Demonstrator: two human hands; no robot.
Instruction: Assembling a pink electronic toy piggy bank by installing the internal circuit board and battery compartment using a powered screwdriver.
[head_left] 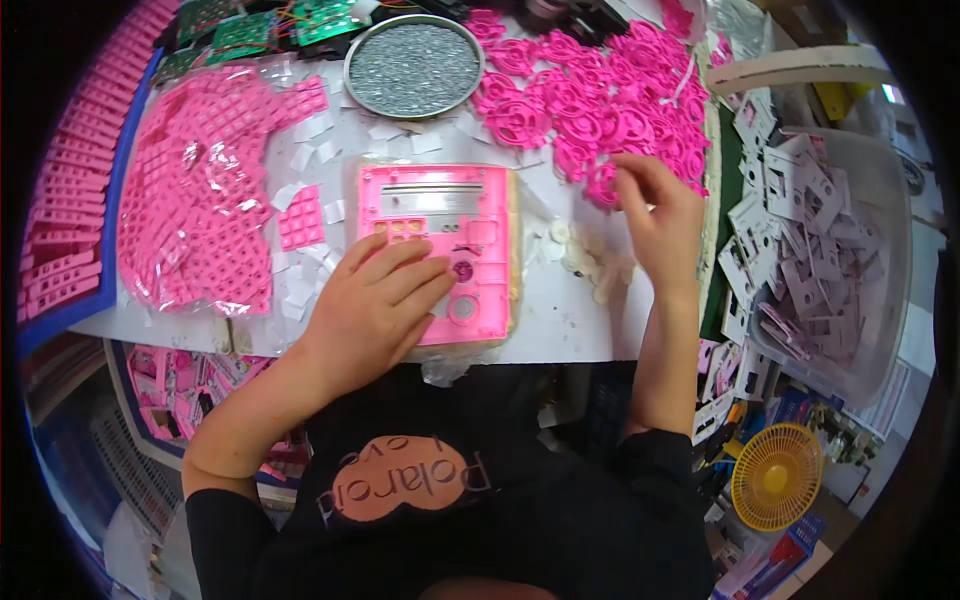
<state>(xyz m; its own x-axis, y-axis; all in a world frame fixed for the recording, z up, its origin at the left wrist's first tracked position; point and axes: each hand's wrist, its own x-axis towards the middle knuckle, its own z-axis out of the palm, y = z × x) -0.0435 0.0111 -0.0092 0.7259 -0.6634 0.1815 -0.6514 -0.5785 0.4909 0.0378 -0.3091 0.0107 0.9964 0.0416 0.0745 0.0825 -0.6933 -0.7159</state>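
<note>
In the head view, the pink casing (pixel 487 322) lies open on a pale pad (pixel 514 250) at the middle of the bench (pixel 560 340), near its edge. The left hand (pixel 375 312) rests palm down over the casing's left side, its fingers stretched out and slightly apart, pressing rather than clamping. The right hand (pixel 668 215) hangs at the near edge of the pink looped parts (pixel 625 110), thumb and forefinger bent toward each other; whether they are clamped on a loop, I cannot tell. The loops look tangled, so lifting one could drag neighbours along. White discs (pixel 575 255) lie loose just left of the right wrist, and a low sweep of that forearm could scatter them. Uneven pressure from the left hand might slide the casing on its pad.
</note>
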